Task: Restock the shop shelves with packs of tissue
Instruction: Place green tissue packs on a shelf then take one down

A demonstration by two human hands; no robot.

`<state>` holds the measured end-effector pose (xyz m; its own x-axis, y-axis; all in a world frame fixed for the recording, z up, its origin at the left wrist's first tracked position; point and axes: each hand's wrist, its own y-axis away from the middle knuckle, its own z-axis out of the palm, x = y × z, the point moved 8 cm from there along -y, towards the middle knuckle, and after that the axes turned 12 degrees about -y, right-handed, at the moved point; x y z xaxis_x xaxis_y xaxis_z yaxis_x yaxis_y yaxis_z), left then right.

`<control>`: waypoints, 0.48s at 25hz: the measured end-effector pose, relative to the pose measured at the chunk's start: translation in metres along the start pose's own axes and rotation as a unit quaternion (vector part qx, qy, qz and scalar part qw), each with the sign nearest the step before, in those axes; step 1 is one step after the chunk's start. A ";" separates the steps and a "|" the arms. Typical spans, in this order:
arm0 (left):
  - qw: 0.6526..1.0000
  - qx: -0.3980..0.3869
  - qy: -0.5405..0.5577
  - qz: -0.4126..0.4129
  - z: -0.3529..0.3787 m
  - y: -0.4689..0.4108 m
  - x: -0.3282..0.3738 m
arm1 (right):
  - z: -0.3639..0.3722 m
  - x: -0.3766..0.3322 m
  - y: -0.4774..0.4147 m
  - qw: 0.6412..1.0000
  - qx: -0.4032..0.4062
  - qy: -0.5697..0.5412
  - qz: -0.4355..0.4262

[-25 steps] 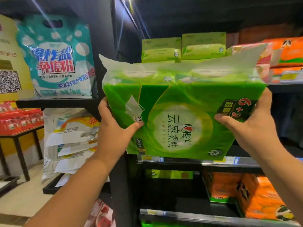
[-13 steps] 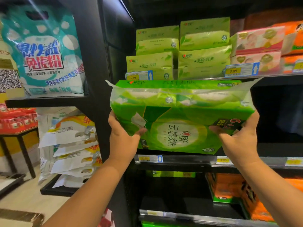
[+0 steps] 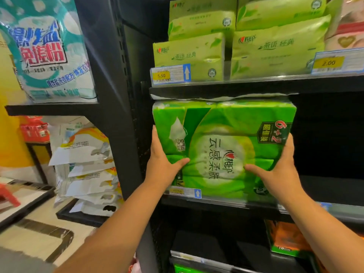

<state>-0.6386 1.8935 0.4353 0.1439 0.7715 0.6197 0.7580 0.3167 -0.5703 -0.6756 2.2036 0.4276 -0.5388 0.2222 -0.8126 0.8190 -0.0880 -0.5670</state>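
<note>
Person is holding the green tissue pack upright, printed face out, at the left end of the middle shelf, directly under the upper shelf. Left hand is gripping the pack's left edge and right hand its right edge, with fingers running up the sides and thumbs lying across the front. The two-sided grip is probably because the pack is wide and soft and would be sagging in one hand. The top seal flap is folding against the upper shelf's underside, so the height looks tight. The price tag is covering the bottom edge, so I can't tell whether the pack is resting or carried. The bay behind it is too dark to read.
</note>
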 end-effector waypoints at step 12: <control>0.963 -0.109 -0.243 0.032 0.059 -0.021 -0.020 | 0.014 0.051 -0.020 0.989 -0.064 0.131 0.028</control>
<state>-0.6953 1.9043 0.4034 -0.0792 0.9697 0.2311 0.8808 0.1766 -0.4392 -0.7221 2.2026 0.3960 -0.4350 0.4662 -0.7703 0.8737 0.0117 -0.4863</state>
